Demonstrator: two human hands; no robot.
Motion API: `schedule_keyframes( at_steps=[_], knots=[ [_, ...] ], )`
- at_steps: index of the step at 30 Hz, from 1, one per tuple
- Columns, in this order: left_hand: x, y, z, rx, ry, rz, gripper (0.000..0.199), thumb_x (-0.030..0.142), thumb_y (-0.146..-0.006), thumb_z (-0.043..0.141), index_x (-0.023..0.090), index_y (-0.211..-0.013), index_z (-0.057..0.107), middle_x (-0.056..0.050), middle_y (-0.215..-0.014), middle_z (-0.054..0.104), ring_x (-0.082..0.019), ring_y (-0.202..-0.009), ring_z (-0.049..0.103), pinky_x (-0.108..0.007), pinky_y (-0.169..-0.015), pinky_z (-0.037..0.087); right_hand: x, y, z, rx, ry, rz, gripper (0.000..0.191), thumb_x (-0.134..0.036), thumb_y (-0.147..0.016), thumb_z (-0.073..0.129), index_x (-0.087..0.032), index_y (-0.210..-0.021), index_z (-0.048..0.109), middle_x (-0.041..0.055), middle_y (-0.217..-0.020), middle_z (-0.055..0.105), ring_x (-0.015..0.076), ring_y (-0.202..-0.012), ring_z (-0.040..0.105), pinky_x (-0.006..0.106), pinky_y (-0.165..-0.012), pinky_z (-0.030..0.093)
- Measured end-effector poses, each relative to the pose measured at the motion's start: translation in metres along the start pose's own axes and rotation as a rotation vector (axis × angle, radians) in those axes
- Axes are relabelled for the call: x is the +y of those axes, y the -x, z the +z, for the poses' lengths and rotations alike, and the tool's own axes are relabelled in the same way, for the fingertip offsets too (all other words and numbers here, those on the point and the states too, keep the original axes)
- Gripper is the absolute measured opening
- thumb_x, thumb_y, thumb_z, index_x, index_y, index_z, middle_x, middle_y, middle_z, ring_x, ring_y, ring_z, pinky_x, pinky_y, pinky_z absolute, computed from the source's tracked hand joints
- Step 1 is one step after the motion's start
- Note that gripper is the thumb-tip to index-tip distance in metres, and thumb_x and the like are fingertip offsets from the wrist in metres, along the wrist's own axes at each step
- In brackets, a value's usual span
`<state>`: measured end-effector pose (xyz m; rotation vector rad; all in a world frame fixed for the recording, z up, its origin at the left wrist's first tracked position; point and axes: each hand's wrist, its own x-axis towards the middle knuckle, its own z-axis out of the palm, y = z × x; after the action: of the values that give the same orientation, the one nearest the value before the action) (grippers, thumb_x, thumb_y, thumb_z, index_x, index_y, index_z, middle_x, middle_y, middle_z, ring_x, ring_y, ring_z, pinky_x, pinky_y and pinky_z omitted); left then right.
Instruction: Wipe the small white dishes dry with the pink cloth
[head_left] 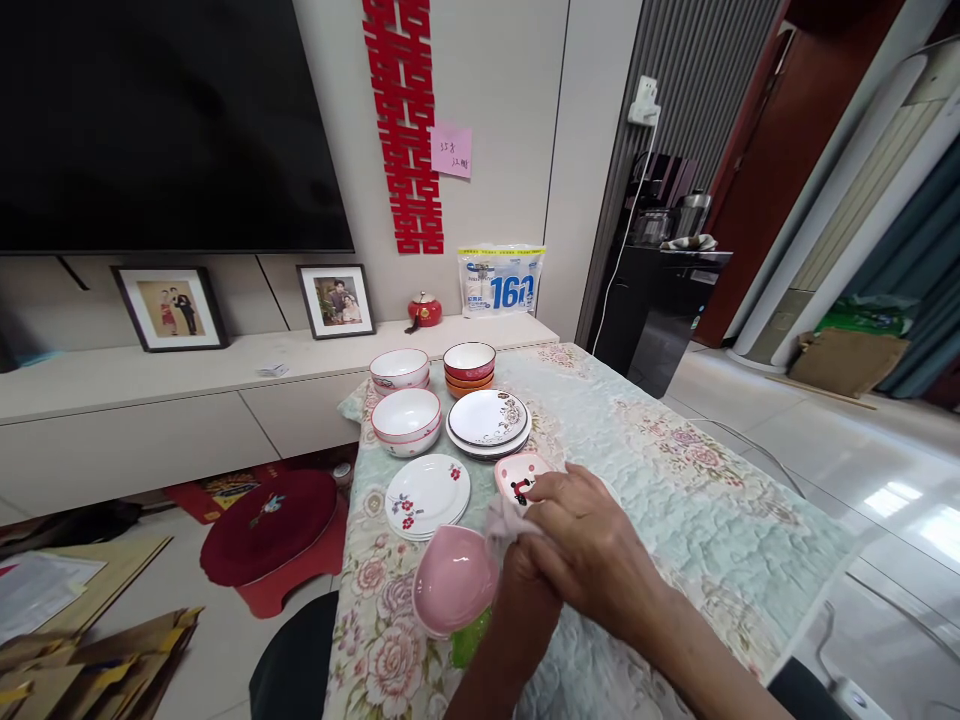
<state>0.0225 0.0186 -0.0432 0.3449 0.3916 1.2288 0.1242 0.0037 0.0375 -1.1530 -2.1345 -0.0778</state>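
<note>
My left hand (pixel 529 585) is closed at the table's near side, with a thin white cloth (pixel 504 528) bunched at its fingers. Over it, my right hand (pixel 589 525) bends its fingers onto the same cloth, their tips by the near edge of a small pink-rimmed dish (pixel 513 467) with a cartoon print. My hands cover part of that dish, so I cannot tell whether it is held or resting. Left of my hands sits a pink petal-shaped bowl (pixel 454 580), a green item (pixel 471 640) partly under it. Flower-printed plates (pixel 427 492) are stacked just beyond.
Farther back stand dark-rimmed plates (pixel 487 417), red-rimmed white bowls (pixel 406 418) and a stack of red and orange bowls (pixel 469 370). A floral cloth covers the table (pixel 675 500). A plastic package (pixel 501 282) stands on the cabinet; a red stool (pixel 270 530) is at left.
</note>
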Motion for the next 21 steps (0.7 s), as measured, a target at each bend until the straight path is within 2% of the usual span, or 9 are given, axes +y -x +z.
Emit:
schedule_keyframes(
  at_steps=[2,4,6,8,11,15,18,21],
  knots=[
    [0.002,0.004,0.003,-0.097,-0.158,-0.034,0.029,0.020,-0.075,0.081,0.016,-0.103,0.075,-0.006,-0.081,0.073,-0.031,-0.092,0.067,-0.041,-0.083,0.054,0.011,-0.002,-0.002,0.093,-0.025,0.095,0.017,-0.017,-0.096,0.052,-0.019,-0.093,0.068,0.0080,-0.093,0.073,0.0227,-0.091,0.068,0.040,-0.089,0.054],
    [0.004,0.008,0.005,-0.195,-0.354,-0.042,0.033,0.016,-0.072,0.083,0.016,-0.104,0.076,-0.005,-0.088,0.076,-0.027,-0.093,0.067,-0.037,-0.086,0.052,0.023,-0.002,-0.004,0.187,-0.055,0.247,0.018,-0.021,-0.097,0.051,-0.019,-0.098,0.070,0.0080,-0.093,0.074,0.0214,-0.087,0.070,0.034,-0.078,0.056],
    [0.004,0.008,0.006,-0.233,-0.440,-0.014,0.034,0.017,-0.075,0.081,0.019,-0.109,0.075,-0.004,-0.097,0.078,-0.025,-0.095,0.068,-0.035,-0.089,0.050,0.033,0.000,-0.003,0.293,-0.062,0.375,0.020,-0.025,-0.097,0.052,-0.019,-0.105,0.070,0.0087,-0.099,0.075,0.0219,-0.089,0.071,0.034,-0.079,0.057],
    [0.005,0.008,0.008,-0.213,-0.375,0.020,0.038,0.019,-0.077,0.080,0.020,-0.114,0.073,-0.006,-0.103,0.078,-0.025,-0.098,0.069,-0.036,-0.091,0.050,0.038,0.005,0.002,0.381,-0.060,0.416,0.025,-0.026,-0.098,0.051,-0.019,-0.114,0.070,0.0100,-0.109,0.076,0.0238,-0.099,0.072,0.037,-0.087,0.058],
    [0.009,0.005,0.013,-0.151,-0.244,0.046,0.049,0.021,-0.075,0.082,0.021,-0.123,0.070,-0.008,-0.109,0.078,-0.027,-0.104,0.069,-0.038,-0.094,0.051,0.037,0.019,0.013,0.427,-0.047,0.374,0.030,-0.024,-0.099,0.050,-0.021,-0.121,0.069,0.0104,-0.121,0.074,0.0259,-0.112,0.070,0.044,-0.098,0.057],
    [0.017,0.002,0.017,-0.076,-0.167,0.076,0.061,0.023,-0.076,0.082,0.025,-0.134,0.063,-0.009,-0.119,0.075,-0.027,-0.112,0.068,-0.039,-0.101,0.050,0.024,0.045,0.032,0.406,-0.031,0.239,0.033,-0.015,-0.097,0.052,-0.022,-0.126,0.067,0.0120,-0.129,0.070,0.0268,-0.120,0.067,0.047,-0.100,0.057],
    [0.019,0.001,0.016,-0.065,-0.147,0.086,0.058,0.022,-0.080,0.079,0.027,-0.135,0.063,-0.009,-0.126,0.072,-0.027,-0.118,0.065,-0.038,-0.105,0.048,0.014,0.057,0.039,0.356,0.006,0.134,0.038,-0.009,-0.096,0.054,-0.022,-0.130,0.064,0.0140,-0.137,0.065,0.0274,-0.125,0.063,0.046,-0.101,0.058],
    [0.017,0.002,0.016,-0.075,-0.146,0.059,0.049,0.022,-0.081,0.079,0.025,-0.129,0.068,-0.010,-0.126,0.072,-0.028,-0.121,0.064,-0.039,-0.107,0.046,0.010,0.054,0.036,0.336,0.049,0.044,0.041,-0.007,-0.095,0.056,-0.020,-0.133,0.062,0.0147,-0.136,0.064,0.0295,-0.129,0.059,0.049,-0.104,0.055]
  ],
)
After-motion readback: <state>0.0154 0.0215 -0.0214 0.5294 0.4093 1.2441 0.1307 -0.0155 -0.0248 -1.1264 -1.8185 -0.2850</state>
